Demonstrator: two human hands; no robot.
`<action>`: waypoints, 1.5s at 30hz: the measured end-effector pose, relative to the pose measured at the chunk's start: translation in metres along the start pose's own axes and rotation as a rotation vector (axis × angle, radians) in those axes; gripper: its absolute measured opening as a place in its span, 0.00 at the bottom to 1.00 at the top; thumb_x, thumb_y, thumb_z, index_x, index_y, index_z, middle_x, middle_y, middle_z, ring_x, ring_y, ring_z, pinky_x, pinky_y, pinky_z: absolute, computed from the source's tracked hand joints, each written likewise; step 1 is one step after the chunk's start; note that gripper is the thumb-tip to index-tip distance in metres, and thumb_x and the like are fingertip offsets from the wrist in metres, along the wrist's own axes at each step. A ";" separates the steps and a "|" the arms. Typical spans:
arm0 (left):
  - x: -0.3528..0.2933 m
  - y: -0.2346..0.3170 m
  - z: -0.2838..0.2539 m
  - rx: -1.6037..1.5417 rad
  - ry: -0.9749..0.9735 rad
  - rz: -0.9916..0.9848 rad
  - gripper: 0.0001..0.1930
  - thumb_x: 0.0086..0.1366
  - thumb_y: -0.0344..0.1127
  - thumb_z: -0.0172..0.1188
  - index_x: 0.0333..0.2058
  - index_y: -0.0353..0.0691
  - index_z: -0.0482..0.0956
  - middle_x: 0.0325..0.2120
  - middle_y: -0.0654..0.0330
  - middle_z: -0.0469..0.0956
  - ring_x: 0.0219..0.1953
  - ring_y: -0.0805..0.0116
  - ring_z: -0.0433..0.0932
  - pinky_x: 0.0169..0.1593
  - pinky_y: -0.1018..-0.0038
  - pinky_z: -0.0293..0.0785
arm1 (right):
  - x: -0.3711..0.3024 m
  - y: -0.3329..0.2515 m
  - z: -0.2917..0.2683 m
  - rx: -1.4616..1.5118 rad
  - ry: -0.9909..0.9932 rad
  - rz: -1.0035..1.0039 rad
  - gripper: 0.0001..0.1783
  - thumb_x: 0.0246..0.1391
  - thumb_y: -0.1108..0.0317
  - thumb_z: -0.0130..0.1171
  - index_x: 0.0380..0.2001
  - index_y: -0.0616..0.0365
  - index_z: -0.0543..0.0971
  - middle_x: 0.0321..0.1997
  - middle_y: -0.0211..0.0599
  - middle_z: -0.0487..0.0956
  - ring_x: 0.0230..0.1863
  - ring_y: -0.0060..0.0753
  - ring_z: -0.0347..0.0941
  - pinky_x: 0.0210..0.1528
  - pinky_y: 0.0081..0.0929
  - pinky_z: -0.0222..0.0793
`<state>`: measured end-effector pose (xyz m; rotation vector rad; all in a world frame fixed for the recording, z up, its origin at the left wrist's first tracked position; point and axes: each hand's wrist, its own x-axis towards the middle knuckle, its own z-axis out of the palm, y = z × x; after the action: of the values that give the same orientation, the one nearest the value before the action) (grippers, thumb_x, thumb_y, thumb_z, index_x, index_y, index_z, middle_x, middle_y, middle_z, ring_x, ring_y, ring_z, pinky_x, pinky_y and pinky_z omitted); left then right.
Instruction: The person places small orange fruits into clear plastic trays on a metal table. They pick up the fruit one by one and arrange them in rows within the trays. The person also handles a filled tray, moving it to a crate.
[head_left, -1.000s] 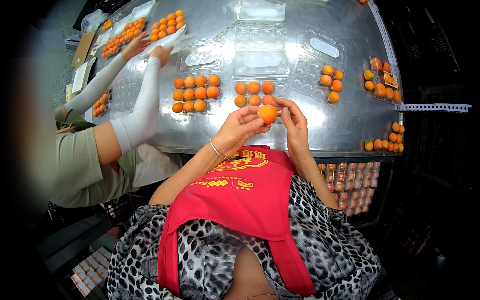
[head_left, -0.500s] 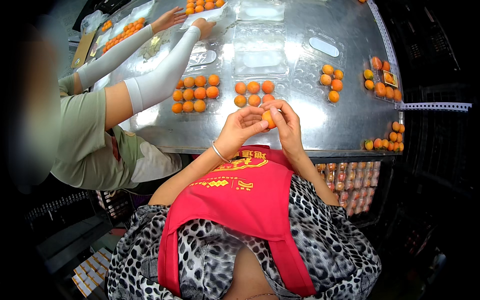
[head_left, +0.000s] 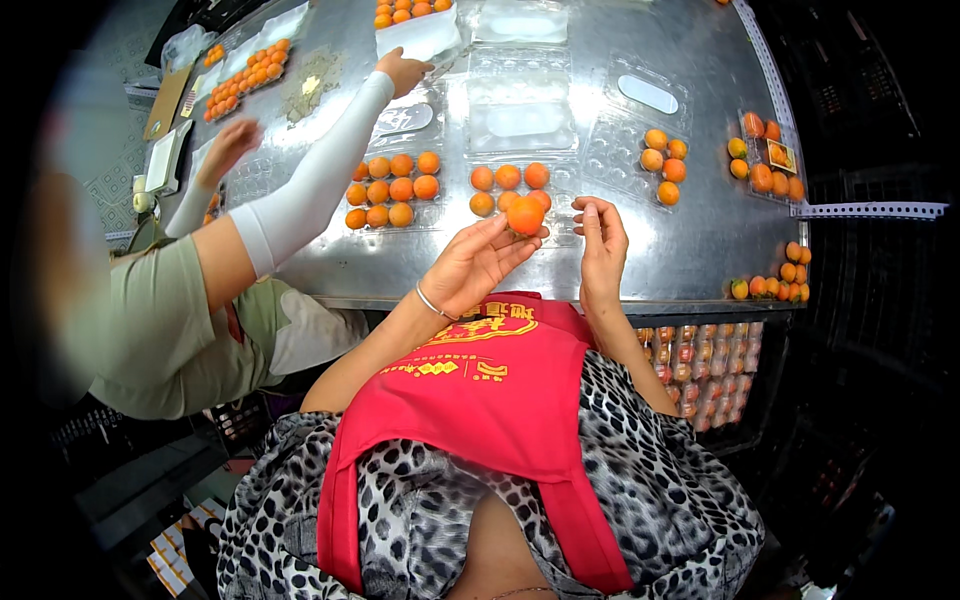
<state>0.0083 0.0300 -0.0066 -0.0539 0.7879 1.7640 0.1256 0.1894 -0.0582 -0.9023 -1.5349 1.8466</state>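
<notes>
My left hand (head_left: 470, 262) holds a round orange fruit (head_left: 525, 216) at its fingertips, above the near edge of the metal table. To its right my right hand (head_left: 603, 250) is raised, holding nothing, with the thumb apart from the fingers. Just beyond the held fruit lies a clear plastic tray (head_left: 560, 190) with rows of similar fruit (head_left: 508, 177); the held fruit hides part of it. Left of that, another clear tray holds several rows of fruit (head_left: 401, 188).
At my left a co-worker's sleeved arm (head_left: 330, 170) reaches over the table (head_left: 690, 270). A part-filled clear tray (head_left: 615, 140) lies to the right. Loose fruit (head_left: 772, 288) sits at the right corner, below a filled pack (head_left: 768, 165). Packed fruit (head_left: 700, 370) is stacked under the table.
My right hand has let go of the fruit and moved right. The left hand now holds it alone. One of the co-worker's hands has drawn back to the left.
</notes>
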 end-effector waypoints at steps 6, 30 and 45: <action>0.000 0.002 -0.005 -0.066 -0.061 -0.033 0.24 0.81 0.40 0.49 0.65 0.26 0.66 0.61 0.39 0.73 0.63 0.56 0.76 0.68 0.66 0.75 | -0.002 0.002 0.000 0.013 -0.044 0.019 0.13 0.75 0.64 0.52 0.46 0.60 0.81 0.46 0.29 0.82 0.43 0.20 0.71 0.50 0.23 0.69; 0.001 -0.001 0.009 1.114 0.046 0.648 0.25 0.61 0.22 0.71 0.57 0.36 0.75 0.54 0.55 0.74 0.58 0.64 0.77 0.56 0.69 0.81 | -0.015 -0.018 0.010 0.249 -0.368 0.219 0.26 0.78 0.49 0.47 0.40 0.60 0.83 0.30 0.28 0.79 0.33 0.17 0.70 0.40 0.21 0.67; 0.002 -0.002 0.010 1.302 0.048 0.734 0.28 0.59 0.23 0.72 0.59 0.38 0.77 0.54 0.54 0.73 0.53 0.63 0.79 0.54 0.69 0.81 | -0.012 -0.012 0.004 0.414 -0.496 0.386 0.22 0.73 0.49 0.56 0.52 0.58 0.80 0.44 0.29 0.83 0.42 0.17 0.75 0.47 0.23 0.70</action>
<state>0.0131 0.0374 -0.0008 1.1779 2.0170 1.5363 0.1295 0.1794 -0.0445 -0.5960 -1.2062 2.6980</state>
